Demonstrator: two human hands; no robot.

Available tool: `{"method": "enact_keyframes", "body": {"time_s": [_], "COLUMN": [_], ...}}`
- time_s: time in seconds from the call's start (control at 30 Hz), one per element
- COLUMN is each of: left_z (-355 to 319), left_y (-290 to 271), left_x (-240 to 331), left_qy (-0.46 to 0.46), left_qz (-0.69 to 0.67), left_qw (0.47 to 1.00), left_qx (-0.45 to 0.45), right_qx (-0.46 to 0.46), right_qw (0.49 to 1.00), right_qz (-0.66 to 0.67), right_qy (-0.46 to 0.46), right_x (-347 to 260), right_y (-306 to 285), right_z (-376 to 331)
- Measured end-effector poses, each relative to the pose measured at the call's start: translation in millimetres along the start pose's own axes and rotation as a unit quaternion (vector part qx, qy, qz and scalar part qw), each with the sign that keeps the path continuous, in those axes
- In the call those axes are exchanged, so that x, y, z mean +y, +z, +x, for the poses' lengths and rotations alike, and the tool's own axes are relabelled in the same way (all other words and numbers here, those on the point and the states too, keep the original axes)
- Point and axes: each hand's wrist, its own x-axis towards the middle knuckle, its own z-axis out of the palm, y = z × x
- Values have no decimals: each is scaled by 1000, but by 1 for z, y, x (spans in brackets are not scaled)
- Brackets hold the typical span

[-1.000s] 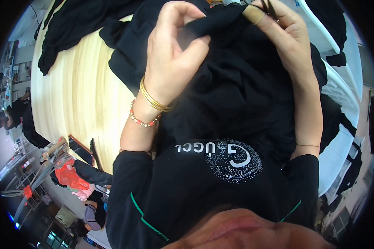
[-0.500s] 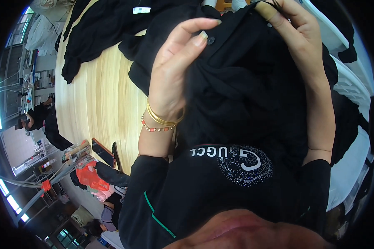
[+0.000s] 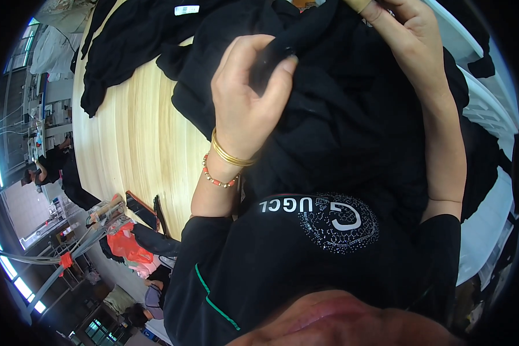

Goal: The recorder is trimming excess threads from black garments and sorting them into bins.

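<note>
Black garment [image 3: 351,115] bunched between our forearms, right of the table [image 3: 138,121].
Our left hand [image 3: 245,95] pinches a fold by a button [image 3: 289,51]; right hand [image 3: 412,43] at the top edge, fingertips cropped, can't tell its grip. Second garment [image 3: 129,57] with white tag [image 3: 187,10] lies beyond, left.

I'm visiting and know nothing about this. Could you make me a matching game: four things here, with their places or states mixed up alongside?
Things
1. Left hand
2. Right hand
3. Gold bangles
4. White label

Places or states
A. Worn beside a beaded bracelet
B. On black cloth at the picture's upper left
C. Thumb against the black garment, near the picture's middle
D. At the upper edge, yellowish cover on one digit

Pairs: 1-C, 2-D, 3-A, 4-B
</note>
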Motion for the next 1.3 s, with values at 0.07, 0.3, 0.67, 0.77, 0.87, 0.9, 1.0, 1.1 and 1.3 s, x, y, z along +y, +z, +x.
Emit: {"method": "enact_keyframes", "body": {"time_s": [0.07, 0.3, 0.67, 0.77, 0.87, 0.9, 1.0, 1.1, 1.3], "left_z": [0, 1, 8, 11, 9, 9, 10, 9, 9], "left_y": [4, 5, 14, 20, 20, 20, 19, 12, -11], "left_x": [4, 6, 13, 7, 6, -2, 2, 3, -3], "left_qy": [11, 104, 77, 81, 17, 12, -68, -123, -185], "left_qz": [5, 46, 118, 128, 103, 27, -194, -261, -426], "left_qw": [1000, 991, 990, 988, 994, 999, 978, 957, 885], "left_qx": [26, 70, -7, 1, -24, -13, -27, -30, -27], "right_qx": [-1, -1, -97, -131, -129, -128, -36, -73, -22], "right_qw": [1000, 999, 885, 785, 787, 788, 996, 934, 991], "right_qz": [-7, -40, 398, 544, 534, 531, 70, 327, -132], "right_qy": [3, -5, -222, -266, -281, -285, 36, -120, -5], "right_x": [-2, -9, 41, 49, 46, 41, -20, 38, -20], "right_y": [1, 5, 31, 43, 44, 44, -2, 24, 9], "right_z": [-1, -1, 15, 21, 20, 20, -7, 14, -3]}}
